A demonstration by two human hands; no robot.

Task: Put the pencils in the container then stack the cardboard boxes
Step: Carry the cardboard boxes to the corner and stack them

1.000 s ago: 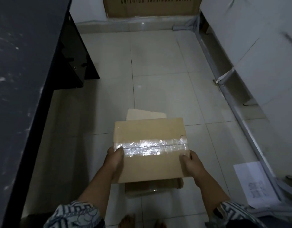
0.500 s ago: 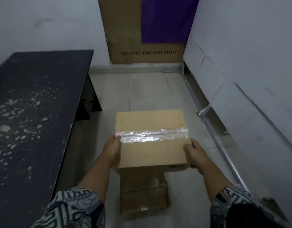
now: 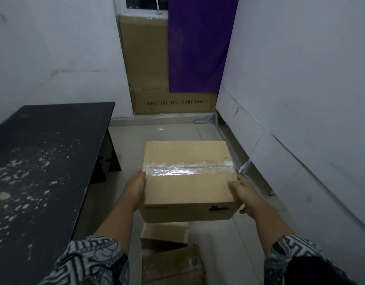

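Left hand (image 3: 135, 187) at 9 o'clock, right hand (image 3: 244, 194) at 3 o'clock clasp taped cardboard box (image 3: 187, 177), lifted above two floor boxes (image 3: 169, 249).

A pale tiled floor (image 3: 173, 132) carries two cardboard boxes: a small box (image 3: 164, 235) and, just nearer the camera, a worn larger box (image 3: 173, 266). On the left stands a black table (image 3: 43, 161), its top flecked with white specks.

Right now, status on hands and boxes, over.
Left hand and right hand clamp the taped box by its sides, held aloft. Two smaller boxes on floor below. Nothing blocking.
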